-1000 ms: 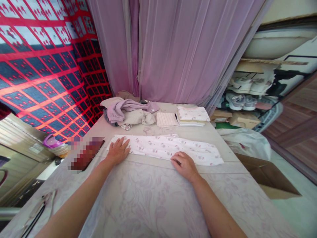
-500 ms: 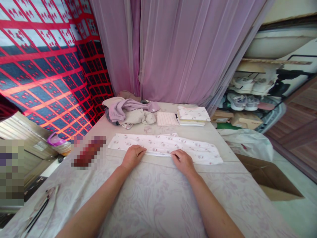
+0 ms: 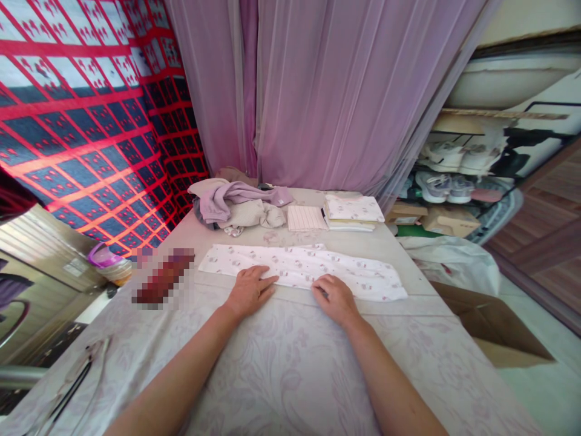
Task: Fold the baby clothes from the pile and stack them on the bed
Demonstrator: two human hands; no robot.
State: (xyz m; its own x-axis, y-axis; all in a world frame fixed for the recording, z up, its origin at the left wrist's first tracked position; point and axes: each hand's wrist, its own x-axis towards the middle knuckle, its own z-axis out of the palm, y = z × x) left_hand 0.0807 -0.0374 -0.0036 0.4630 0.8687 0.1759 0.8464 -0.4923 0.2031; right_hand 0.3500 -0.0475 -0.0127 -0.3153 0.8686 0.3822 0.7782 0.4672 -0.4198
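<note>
A long white printed garment point(image 3: 358, 275) lies folded into a strip across the table point(image 3: 272, 363), which has a pale floral cover. My left hand point(image 3: 249, 290) rests flat on the strip's near edge, fingers pointing right. My right hand point(image 3: 334, 298) lies on the same edge a little to the right, fingers curled down onto the cloth. The two hands are about a hand's width apart.
At the far side lie a heap of lilac and beige clothes point(image 3: 236, 206), a striped folded piece point(image 3: 306, 218) and a stack of folded white garments point(image 3: 354, 212). A blurred dark object point(image 3: 163, 278) sits left. A cardboard box point(image 3: 494, 327) and white bag point(image 3: 454, 260) stand right of the table.
My left hand slid right along the garment's near edge, from its left end toward the middle. My right hand stayed almost in place. The garment's shape looks the same.
</note>
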